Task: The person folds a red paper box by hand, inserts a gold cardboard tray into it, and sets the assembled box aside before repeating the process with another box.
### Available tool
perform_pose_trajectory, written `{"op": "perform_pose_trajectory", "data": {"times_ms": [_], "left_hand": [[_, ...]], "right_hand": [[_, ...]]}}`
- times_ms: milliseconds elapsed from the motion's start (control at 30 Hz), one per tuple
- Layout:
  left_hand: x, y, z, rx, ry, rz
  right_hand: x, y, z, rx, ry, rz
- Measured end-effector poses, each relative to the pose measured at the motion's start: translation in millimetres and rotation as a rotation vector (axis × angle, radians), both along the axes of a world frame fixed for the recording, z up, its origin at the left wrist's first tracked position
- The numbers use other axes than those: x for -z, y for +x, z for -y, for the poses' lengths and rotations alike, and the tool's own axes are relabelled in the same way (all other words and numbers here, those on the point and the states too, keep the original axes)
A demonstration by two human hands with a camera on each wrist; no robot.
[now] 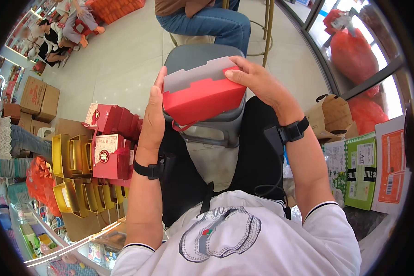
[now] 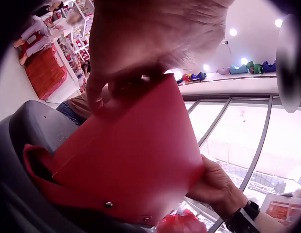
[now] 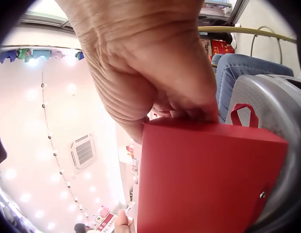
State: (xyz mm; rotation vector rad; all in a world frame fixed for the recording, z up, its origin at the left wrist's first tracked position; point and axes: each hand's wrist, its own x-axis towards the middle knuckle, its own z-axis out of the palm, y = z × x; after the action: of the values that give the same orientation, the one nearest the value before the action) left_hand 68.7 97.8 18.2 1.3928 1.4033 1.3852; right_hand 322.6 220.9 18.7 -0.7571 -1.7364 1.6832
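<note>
A red cardboard gift box (image 1: 204,97), its top open and its inside pale grey, is held over a grey plastic stool (image 1: 207,53) between the knees. Tabs stand up along its edges. Low on it show a red ribbon loop (image 3: 245,115) and a metal rivet (image 2: 108,204). My left hand (image 1: 152,122) lies against the box's left end, fingers fairly straight. At the right end, my right hand (image 1: 262,83) grips the upper corner, thumb on the near side and fingers round the far side. Part of its fingers is hidden behind the box in the right wrist view.
Gold trays (image 1: 71,156) and finished-looking red boxes (image 1: 110,156) are stacked at the left. A seated person's jeans (image 1: 216,27) are just beyond the stool. At the right stand a brown paper bag (image 1: 329,115) and a green carton (image 1: 361,170) beside the glass door.
</note>
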Motion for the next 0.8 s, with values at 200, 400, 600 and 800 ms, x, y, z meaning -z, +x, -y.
{"op": "perform_pose_trajectory", "data": {"times_ms": [200, 400, 600, 800], "left_hand": [[-1.9, -9.2, -5.1, 0.094, -0.12, 0.092], [3.3, -8.8, -12.8, 0.004, -0.174, -0.006], [9.5, 3.9, -6.5, -0.055, 0.046, 0.133], [22.7, -4.0, -12.1, -0.053, 0.17, 0.098]], "right_hand": [[-6.7, 0.1, -6.9, -0.036, 0.014, 0.12], [-1.1, -4.6, -14.6, 0.077, 0.191, 0.423], [7.3, -15.9, 7.4, 0.118, 0.021, -0.176], [25.5, -23.3, 11.7, 0.27, 0.067, -0.281]]}}
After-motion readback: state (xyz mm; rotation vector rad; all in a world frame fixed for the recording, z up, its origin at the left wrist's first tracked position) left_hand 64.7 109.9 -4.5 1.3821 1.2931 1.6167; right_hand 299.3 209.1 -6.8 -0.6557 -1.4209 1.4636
